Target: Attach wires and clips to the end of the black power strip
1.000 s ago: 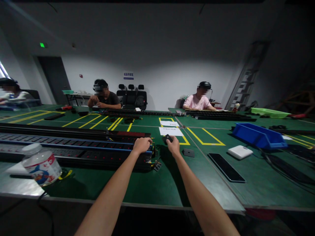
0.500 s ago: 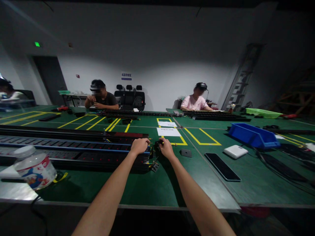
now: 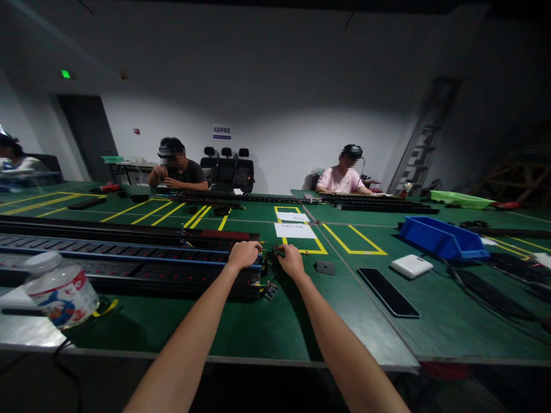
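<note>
Long black power strips with rows of dark sockets and red dots lie side by side on the left half of the table. My left hand is closed over the right end of one strip that has a blue edge. Just right of that end, my right hand pinches a small black part; its exact kind is hidden by the fingers. Thin wires and a small grey end piece hang out of the nearer strip's end. A flat dark plate lies to the right of my right hand.
A clear plastic jar stands at the near left. To the right lie a phone, a white box-shaped device and a blue bin. Paper sheets lie ahead. Two people sit across the table; another is far left.
My right hand has shifted very slightly, and the small black part in its fingers has turned a little. My left hand stays on the strip's end.
</note>
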The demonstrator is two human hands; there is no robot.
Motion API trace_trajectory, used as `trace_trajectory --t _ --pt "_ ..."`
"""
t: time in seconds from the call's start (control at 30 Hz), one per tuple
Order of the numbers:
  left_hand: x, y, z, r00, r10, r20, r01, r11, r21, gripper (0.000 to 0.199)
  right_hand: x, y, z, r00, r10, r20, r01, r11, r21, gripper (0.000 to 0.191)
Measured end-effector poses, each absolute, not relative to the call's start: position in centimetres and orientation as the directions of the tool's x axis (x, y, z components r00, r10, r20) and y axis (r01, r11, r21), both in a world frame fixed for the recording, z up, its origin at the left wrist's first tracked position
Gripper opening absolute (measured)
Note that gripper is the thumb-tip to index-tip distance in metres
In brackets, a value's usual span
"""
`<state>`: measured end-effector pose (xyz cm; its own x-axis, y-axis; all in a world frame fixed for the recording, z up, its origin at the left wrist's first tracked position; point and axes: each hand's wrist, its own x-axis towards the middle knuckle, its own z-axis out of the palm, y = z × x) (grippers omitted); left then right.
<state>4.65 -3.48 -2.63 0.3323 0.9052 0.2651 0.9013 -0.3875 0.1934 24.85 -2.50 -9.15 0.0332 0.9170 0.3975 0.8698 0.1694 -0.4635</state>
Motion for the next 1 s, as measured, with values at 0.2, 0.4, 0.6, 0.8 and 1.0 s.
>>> trace_trajectory --t 0.2,0.4,0.6,0.8,1.0 --pt "4.6 -3.5 -2.7 0.328 0.907 0.266 0.901 -0.385 0.200 0.038 24.3 -3.2 -8.5 -0.057 0.927 0.372 0.917 0.196 -0.348 0.025" --pt "4.7 -3.6 -2.7 0.334 0.903 0.272 0.900 -0.391 0.192 0.040 24.1 -3.3 -8.6 -0.114 0.925 0.363 0.888 0.259 -0.381 0.036" --pt "4.7 -3.5 -2.8 0.349 0.896 0.273 0.893 -0.407 0.191 0.039 24.0 -3.3 -8.3 -0.184 0.919 0.348 0.881 0.311 -0.356 0.035" --pt "4.7 -3.3 -2.9 0.351 0.895 0.274 0.894 -0.408 0.187 0.040 23.7 -3.5 -8.0 -0.163 0.927 0.337 0.921 0.265 -0.285 0.035" --pt "4.7 -3.4 -2.9 0.343 0.900 0.271 0.895 -0.401 0.198 0.040 23.8 -3.6 -7.7 -0.255 0.912 0.321 0.909 0.340 -0.243 0.037"
